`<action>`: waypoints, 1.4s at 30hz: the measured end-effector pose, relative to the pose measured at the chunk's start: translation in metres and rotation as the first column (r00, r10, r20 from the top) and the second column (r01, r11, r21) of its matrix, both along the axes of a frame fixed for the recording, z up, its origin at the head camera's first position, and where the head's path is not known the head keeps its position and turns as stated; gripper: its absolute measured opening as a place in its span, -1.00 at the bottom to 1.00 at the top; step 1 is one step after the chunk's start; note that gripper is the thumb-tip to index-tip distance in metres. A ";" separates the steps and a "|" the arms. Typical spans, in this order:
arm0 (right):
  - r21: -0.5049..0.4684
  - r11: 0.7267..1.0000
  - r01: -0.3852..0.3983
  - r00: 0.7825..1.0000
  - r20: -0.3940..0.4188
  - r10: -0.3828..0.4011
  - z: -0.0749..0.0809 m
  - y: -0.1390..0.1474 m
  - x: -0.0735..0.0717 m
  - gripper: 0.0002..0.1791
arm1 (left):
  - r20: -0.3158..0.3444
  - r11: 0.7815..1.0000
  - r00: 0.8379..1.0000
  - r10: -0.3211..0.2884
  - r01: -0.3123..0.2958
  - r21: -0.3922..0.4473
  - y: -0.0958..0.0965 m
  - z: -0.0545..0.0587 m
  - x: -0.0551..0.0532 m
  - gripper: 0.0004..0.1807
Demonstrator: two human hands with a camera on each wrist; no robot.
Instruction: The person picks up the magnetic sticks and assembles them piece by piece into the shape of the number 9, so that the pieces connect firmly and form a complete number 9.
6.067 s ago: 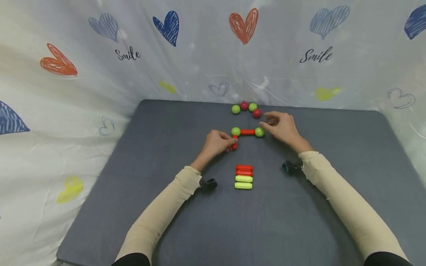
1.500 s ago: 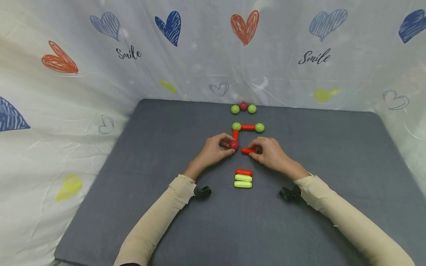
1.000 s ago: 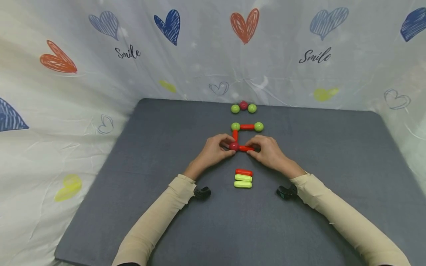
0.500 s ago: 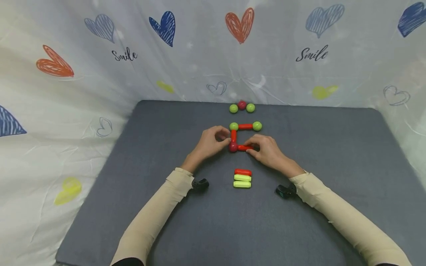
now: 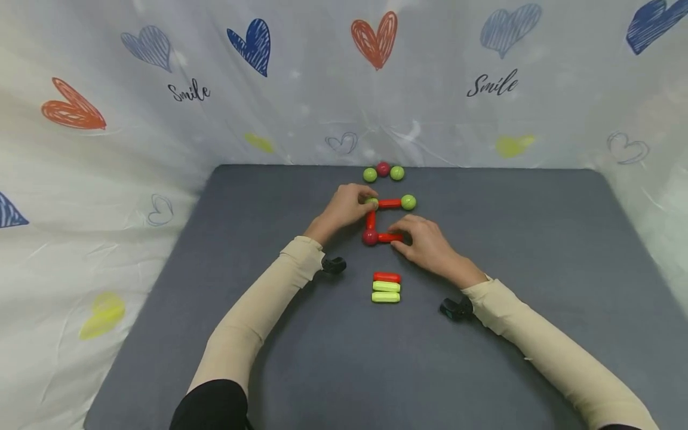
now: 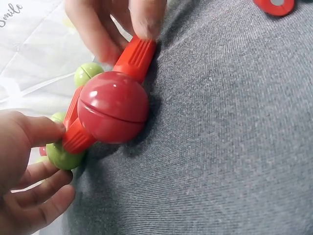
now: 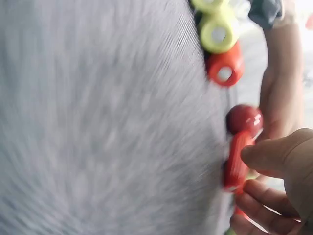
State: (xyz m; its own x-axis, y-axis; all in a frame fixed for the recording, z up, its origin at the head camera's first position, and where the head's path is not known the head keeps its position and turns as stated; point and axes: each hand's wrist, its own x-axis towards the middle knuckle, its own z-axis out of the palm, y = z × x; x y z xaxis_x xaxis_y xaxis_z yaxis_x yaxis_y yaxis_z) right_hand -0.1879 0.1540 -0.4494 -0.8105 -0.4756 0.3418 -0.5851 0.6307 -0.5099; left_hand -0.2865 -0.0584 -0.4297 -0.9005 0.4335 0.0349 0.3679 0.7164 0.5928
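Red rods and balls form a three-sided figure on the grey table. My left hand holds the green ball at its far left corner, thumb above and fingers below in the left wrist view. From that ball a red rod runs right to another green ball, and a second red rod runs nearer to a dark red ball. My right hand pinches the near red rod between thumb and fingers. Its left end meets the dark red ball.
Nearer lie a loose red rod and two yellow-green rods, side by side; silver discs show at their ends in the right wrist view. At the table's far edge sit a red ball and two green balls. A printed curtain hangs behind.
The right hand has brought the near red rod against the dark red ball. My left hand has let go of that ball and moved away from me to the far left green ball.
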 end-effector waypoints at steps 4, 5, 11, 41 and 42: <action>0.014 0.997 -0.072 0.997 -0.018 0.072 0.013 -0.005 0.014 -0.76 | -0.013 1.000 1.000 -0.012 0.013 0.023 -0.003 0.000 -0.002 -0.72; 0.021 0.994 -0.104 0.995 0.014 0.104 0.016 -0.007 0.017 -0.79 | -0.013 0.999 1.000 -0.015 0.016 0.029 -0.003 0.000 -0.002 -0.72; 0.100 0.962 -0.254 0.936 0.277 0.218 0.025 -0.016 0.030 -0.90 | 0.007 0.999 1.000 -0.013 0.013 0.037 -0.005 0.000 0.000 -0.71; -0.176 0.928 0.327 0.849 0.486 -0.207 0.016 0.048 -0.016 -0.72 | 0.026 0.990 1.000 -0.012 0.008 0.140 -0.013 -0.010 -0.005 -0.69; -0.175 0.920 0.352 0.841 0.490 -0.228 0.014 0.047 -0.020 -0.72 | 0.027 0.990 1.000 -0.014 0.010 0.144 -0.013 -0.011 -0.005 -0.69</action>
State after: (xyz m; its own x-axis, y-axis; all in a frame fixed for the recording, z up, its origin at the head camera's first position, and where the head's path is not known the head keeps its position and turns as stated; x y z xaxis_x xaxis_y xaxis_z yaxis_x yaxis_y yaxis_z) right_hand -0.2076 0.2011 -0.4352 -0.9894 -0.1432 -0.0223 -0.0609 0.5503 -0.8327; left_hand -0.2917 -0.0713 -0.4405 -0.8969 0.4363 0.0723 0.3573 0.6187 0.6997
